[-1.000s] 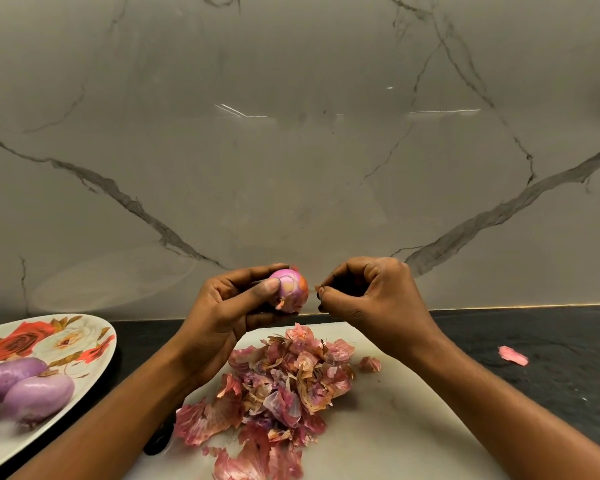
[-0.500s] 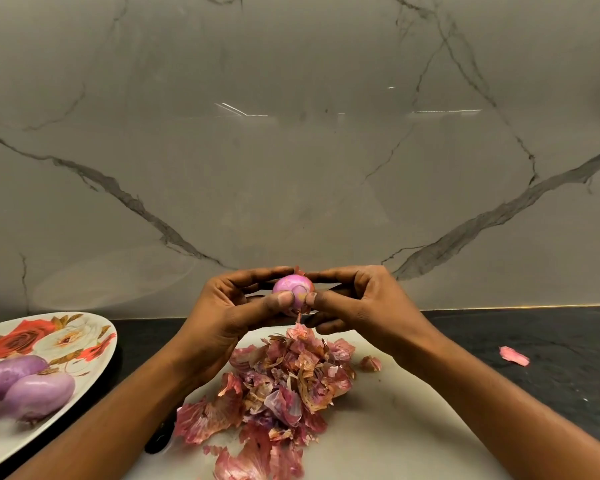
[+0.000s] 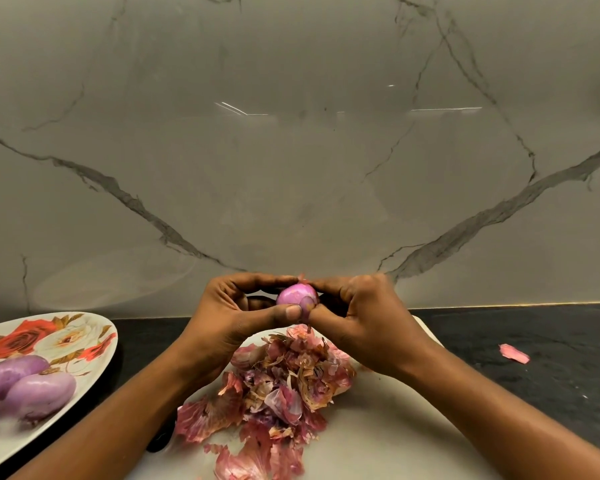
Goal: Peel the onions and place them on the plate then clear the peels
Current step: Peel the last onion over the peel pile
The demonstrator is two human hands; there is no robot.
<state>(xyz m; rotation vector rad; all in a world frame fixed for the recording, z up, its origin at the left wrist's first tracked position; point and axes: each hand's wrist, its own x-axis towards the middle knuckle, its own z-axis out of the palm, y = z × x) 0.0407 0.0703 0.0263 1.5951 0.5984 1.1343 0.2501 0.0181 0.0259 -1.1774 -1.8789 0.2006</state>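
Observation:
A small pink onion (image 3: 293,295) is held in the air above the white cutting board (image 3: 378,427). My left hand (image 3: 236,317) grips it from the left, thumb in front and fingers behind. My right hand (image 3: 364,320) closes on it from the right, thumb and fingertips pinching its skin. A heap of dry pink peels (image 3: 278,393) lies on the board below. The flowered plate (image 3: 66,334) at the left holds three peeled purple onions (image 3: 39,393).
A single loose peel (image 3: 514,353) lies on the dark countertop (image 3: 534,341) to the right. A grey marble wall (image 3: 291,150) stands close behind the hands. The board's near right part is bare.
My right hand has moved left from beside the onion onto it, and now pinches its skin. Both hands have turned the onion, showing a smoother pink side.

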